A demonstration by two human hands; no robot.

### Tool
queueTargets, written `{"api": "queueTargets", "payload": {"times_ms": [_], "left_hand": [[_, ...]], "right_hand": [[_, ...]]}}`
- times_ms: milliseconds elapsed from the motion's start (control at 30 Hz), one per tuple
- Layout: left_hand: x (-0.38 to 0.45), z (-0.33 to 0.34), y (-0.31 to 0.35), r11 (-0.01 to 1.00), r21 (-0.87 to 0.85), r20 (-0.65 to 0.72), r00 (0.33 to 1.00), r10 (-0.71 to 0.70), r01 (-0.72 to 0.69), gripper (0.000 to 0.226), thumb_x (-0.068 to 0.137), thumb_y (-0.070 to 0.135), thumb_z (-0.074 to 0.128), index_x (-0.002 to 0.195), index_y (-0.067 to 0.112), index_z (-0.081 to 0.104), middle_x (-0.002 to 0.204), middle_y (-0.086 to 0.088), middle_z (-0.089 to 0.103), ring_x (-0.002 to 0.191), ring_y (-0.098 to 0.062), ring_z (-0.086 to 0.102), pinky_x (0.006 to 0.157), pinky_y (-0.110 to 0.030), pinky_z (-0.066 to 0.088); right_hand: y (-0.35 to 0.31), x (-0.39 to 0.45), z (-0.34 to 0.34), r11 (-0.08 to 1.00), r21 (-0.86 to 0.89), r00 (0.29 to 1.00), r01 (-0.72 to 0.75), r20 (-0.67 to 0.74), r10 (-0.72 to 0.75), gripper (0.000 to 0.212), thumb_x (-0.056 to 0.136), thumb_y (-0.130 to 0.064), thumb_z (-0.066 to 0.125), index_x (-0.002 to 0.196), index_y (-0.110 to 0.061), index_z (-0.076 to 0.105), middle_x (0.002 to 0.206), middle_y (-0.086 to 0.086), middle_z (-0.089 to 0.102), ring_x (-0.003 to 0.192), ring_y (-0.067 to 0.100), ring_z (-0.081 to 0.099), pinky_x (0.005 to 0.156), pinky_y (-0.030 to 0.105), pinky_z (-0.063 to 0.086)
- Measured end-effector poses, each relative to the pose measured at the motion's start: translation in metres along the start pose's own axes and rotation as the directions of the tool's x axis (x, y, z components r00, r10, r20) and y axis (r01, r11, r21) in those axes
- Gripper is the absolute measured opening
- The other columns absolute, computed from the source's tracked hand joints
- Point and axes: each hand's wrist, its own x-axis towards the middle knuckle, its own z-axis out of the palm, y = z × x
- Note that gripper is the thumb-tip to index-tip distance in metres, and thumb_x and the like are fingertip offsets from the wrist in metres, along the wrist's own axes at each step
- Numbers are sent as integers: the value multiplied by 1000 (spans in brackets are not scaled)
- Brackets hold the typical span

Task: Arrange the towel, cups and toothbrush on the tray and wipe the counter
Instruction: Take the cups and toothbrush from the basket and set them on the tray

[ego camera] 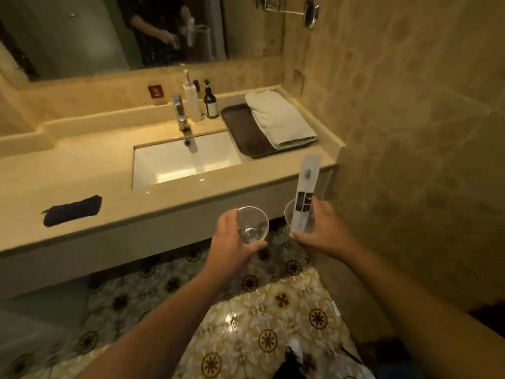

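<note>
Cups: my left hand grips empty cup | right hand grips cup with packaged toothbrush | label unreadable

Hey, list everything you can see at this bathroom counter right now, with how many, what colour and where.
tray: one, dark brown, counter right of the sink
towel: one, white, folded, on the tray's right side
glass cups: two, clear; one in the left hand, one in the right hand, both off the counter
toothbrush packet: one, white with a dark label, standing in the right-hand cup
cloth: one, dark blue, counter front left
sink: one, white, centre
faucet: one, chrome, behind the sink
bottles: two, one white pump, one dark, beside the faucet
mirror: one, on the wall
hands: left and right, each gripping a cup
</note>
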Motion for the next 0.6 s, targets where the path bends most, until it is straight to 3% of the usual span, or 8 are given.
{"api": "queueTargets", "payload": {"times_ms": [300,433,600], "left_hand": [[205,-5,-12,995,15,-190,977,-98,103,97,70,55,81,144,26,25,148,-1,33,129,-19,42,102,-33,38],[298,-5,-26,990,14,-237,962,-136,144,96,68,58,80,141,32,24,150,1,32,127,-20,44,97,-30,38],[426,-4,-58,995,-18,-242,965,-99,98,88,67,56,82,132,41,25,143,5,37,122,-14,45,87,-24,37]], "right_hand": [[-9,240,-35,995,-74,994,67,95,-60,83,71,-49,78,138,-32,32,141,5,39,120,24,52,95,37,44],[-5,341,-37,990,-94,991,101,94,-92,79,69,-51,77,132,-32,33,135,3,41,116,24,54,86,33,45],[4,461,-25,992,-51,991,112,75,-108,78,67,-57,74,129,-33,34,126,1,39,105,16,53,80,28,39]]}}
